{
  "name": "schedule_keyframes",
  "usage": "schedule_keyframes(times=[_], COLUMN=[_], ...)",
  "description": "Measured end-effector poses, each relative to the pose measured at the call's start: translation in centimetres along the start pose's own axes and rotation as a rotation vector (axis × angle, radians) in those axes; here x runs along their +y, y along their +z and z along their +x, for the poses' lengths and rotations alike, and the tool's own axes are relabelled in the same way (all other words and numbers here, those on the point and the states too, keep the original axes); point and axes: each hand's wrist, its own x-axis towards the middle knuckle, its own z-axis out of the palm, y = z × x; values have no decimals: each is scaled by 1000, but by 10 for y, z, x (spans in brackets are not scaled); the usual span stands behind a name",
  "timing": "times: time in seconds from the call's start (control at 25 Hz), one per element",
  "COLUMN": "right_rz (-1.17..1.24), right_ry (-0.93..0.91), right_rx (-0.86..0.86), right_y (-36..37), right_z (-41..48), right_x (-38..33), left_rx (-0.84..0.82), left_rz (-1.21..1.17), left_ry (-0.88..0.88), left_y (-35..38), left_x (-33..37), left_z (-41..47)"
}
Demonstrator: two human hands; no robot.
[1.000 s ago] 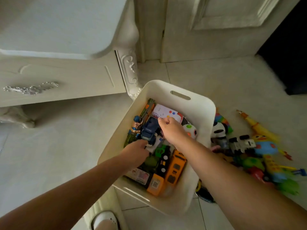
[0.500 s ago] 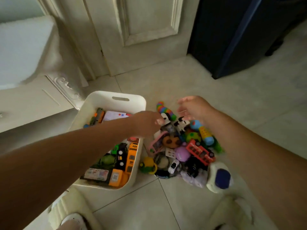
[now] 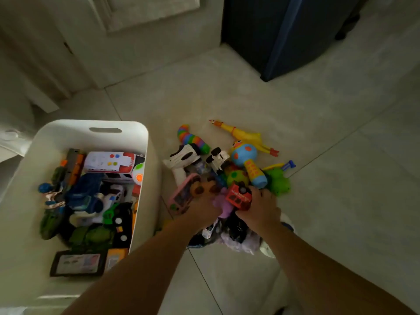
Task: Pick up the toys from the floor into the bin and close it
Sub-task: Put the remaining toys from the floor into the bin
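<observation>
Right hand [image 3: 261,209] round red bus [image 3: 238,196]; left hand [image 3: 203,209], grip unclear, on toy pile [image 3: 243,153] beside bin [image 3: 68,131].

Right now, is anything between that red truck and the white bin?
The left hand and a pink toy lie between the red truck and the bin. Above them nothing visible blocks; the bin is open.

A cream panelled door [image 3: 147,17] stands at the top, a dark blue cabinet [image 3: 261,26] just right of it, and blurred white furniture [image 3: 11,142] at the left edge.
</observation>
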Motion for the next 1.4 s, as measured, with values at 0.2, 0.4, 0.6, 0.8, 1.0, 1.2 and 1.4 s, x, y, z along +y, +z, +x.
schedule_keyframes(times=[0.2,0.4,0.6,0.8,1.0,1.2,1.4], right_rz=[6,663,685,236,99,311,544], right_ry=[-55,-199,-196,-256,-237,-214,-161], right_rx=[172,-248,-234,198,20,189,444], right_y=[-13,-45,-43,-38,-19,-16,-66], right_z=[6,-10,9,64,105,77,26], right_x=[-8,-61,-79,-80,-95,-94,-128], left_rx=[23,-60,114,51,-30,-131,-285], left_rz=[-533,-945,-1162,-1164,-1171,-1089,-1136], left_ry=[-18,27,-82,-98,-39,84,303], left_y=[13,-16,-36,-44,-49,-67,-135], left_x=[-2,17,-5,-18,-15,4,-1], left_z=[1,-18,-31,-27,-19,-31,-77])
